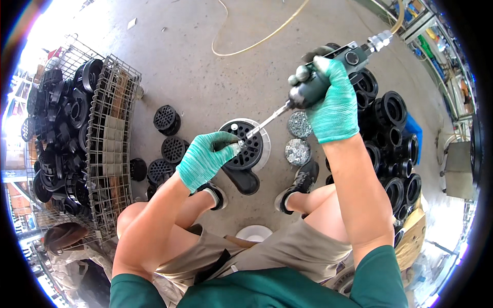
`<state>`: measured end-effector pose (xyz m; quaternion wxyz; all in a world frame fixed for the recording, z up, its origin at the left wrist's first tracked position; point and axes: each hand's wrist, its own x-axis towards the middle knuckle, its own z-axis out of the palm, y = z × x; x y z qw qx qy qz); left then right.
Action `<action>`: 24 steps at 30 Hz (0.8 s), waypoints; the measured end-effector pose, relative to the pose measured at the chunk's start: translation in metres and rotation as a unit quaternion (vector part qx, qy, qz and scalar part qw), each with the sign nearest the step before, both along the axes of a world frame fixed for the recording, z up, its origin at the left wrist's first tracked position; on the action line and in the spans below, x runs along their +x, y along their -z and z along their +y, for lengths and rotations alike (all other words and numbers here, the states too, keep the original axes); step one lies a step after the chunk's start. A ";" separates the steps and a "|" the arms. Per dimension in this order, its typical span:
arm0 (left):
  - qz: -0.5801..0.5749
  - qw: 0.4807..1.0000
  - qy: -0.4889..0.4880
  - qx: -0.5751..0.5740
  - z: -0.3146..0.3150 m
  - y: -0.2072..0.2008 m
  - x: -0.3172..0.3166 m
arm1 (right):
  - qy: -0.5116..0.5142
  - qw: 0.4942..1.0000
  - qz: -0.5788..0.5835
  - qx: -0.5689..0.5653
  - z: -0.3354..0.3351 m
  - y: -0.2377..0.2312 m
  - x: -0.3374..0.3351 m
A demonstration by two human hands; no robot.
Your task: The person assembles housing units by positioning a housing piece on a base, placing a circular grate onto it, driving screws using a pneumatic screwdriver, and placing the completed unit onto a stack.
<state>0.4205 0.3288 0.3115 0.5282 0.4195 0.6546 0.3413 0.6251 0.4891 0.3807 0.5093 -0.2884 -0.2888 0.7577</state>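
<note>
In my right hand (334,97), gloved in green and grey, is a dark pneumatic screwdriver (314,84), its long bit slanting down to the left. My left hand (210,156), gloved alike, pinches a small metal screw (241,143) at the bit's tip. Just beneath lies a round black perforated grate (250,156) on a black plastic body with a curved outlet (244,182). That part rests on a white round base (266,149). To its right stand a tin of screws (299,124) and a tin of washers (298,152).
Several black perforated caps (167,119) lie on the floor at left. A wire basket (115,97) of black plastic parts stands beyond them. Black ring-ended fittings (393,108) are stacked at right. An air hose (257,43) curves over the floor; a metal shelf (426,25) stands far right.
</note>
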 end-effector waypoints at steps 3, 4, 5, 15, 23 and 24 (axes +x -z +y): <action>-0.072 0.997 -0.028 0.005 -0.001 0.001 0.002 | 0.012 1.000 0.007 -0.004 0.002 0.005 -0.001; -0.067 0.997 -0.034 -0.002 0.000 -0.002 0.003 | -0.002 1.000 0.005 -0.012 0.001 0.006 -0.001; -0.060 0.997 -0.041 -0.009 0.000 -0.004 0.003 | 0.002 1.000 0.003 -0.020 -0.003 0.005 -0.004; -0.039 0.999 -0.013 0.012 -0.003 -0.002 0.004 | -0.021 0.999 -0.009 -0.032 -0.001 0.011 -0.003; -0.019 0.996 -0.014 0.083 -0.008 0.000 0.015 | 0.006 0.998 0.004 -0.063 0.000 0.013 -0.002; -0.020 0.996 -0.013 0.083 -0.009 0.002 0.017 | 0.008 0.998 0.007 -0.067 0.000 0.013 -0.001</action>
